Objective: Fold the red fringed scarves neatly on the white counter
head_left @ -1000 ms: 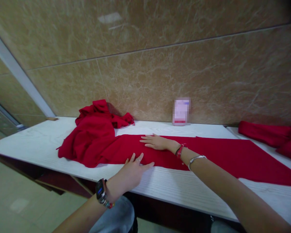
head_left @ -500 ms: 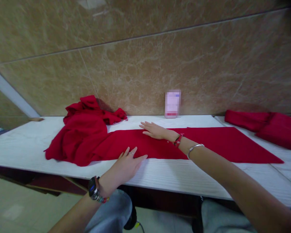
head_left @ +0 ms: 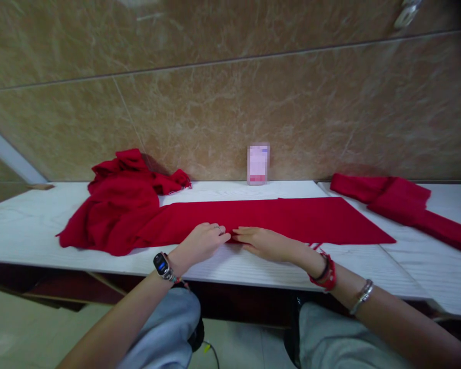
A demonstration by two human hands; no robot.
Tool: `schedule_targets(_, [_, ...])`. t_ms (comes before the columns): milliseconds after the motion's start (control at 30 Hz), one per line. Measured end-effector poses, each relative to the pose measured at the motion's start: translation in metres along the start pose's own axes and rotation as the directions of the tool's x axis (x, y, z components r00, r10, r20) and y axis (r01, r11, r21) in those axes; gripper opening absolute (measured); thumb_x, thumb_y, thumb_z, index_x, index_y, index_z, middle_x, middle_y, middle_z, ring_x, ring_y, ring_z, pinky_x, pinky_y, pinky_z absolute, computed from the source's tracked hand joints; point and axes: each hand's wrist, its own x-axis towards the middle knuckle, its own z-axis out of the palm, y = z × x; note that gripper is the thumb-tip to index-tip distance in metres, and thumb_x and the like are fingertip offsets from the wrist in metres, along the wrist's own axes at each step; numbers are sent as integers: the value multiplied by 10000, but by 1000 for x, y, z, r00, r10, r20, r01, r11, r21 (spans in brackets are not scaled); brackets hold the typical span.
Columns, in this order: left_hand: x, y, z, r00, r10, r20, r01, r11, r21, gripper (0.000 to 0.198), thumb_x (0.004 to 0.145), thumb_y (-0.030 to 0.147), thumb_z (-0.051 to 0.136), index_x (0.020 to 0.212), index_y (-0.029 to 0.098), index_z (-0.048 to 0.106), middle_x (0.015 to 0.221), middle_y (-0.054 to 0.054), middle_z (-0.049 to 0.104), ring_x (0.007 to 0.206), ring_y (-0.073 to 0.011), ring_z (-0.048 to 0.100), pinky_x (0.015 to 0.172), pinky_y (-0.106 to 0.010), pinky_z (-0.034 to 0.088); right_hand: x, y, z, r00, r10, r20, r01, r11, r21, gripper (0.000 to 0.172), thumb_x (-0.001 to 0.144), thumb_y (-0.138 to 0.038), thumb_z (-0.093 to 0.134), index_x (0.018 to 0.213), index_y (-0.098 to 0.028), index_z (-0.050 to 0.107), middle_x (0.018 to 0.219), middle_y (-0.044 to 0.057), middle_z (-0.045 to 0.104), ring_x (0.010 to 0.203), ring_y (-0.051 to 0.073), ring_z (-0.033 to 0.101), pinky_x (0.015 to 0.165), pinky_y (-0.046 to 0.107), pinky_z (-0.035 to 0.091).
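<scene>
A long strip of red cloth lies flat along the white table, its right end tapering to a point. My left hand is at the strip's front edge, fingers curled and pinching the fabric. Close beside it, my right hand rests on the same edge with its fingers stretched out toward the left hand. A small dark fold shows between the fingertips. Toward the left, the strip runs into a bunched heap of the red cloth. The undersides of both hands are hidden.
A folded red cloth lies at the right, across a seam in the white tabletop. A blurred-out phone-like object leans upright on the tiled wall. The table's front edge is just above my knees.
My right hand has moved from the strip's middle toward its front edge, next to the left hand. The left fingers have curled in. The view has shifted right.
</scene>
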Motion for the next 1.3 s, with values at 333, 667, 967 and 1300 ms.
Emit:
schedule_targets(333, [-22,-8,-3,997,12,71,14,932,-362,370,854,115,373,1154,238,552,1156,-35,543,1028,-150,515,907,-264,401,-12,4,5,998,-9,-59,10,1000,19,368,897,-152,355,1225,-176,518,1276,93,511,1232,174,386,1025,354,312])
schedule_targets(667, [42,-77,25,995,-102,-1,94,922,-377,377,875,219,316,1183,136,518,1233,-101,516,1130,-168,465,997,-303,325,-13,-13,1,973,195,-122,-224,924,-310,372,886,-256,423,1225,-114,481,1276,152,487,1197,260,406,947,449,370])
schedule_targets(967, [108,-121,52,967,-97,234,191,886,-423,515,688,340,586,1160,142,530,1167,-111,564,1048,-220,513,903,-276,355,21,-60,7,959,214,-187,-269,894,-358,160,824,-73,453,927,-74,576,871,127,619,783,213,583,586,304,474])
schedule_targets(1300, [101,-156,64,917,-177,357,369,719,-589,315,598,420,593,768,158,637,646,14,600,615,-130,498,568,-196,350,40,-48,3,972,221,-73,-233,926,-298,198,812,-36,448,934,-114,584,898,107,633,817,205,587,644,303,463])
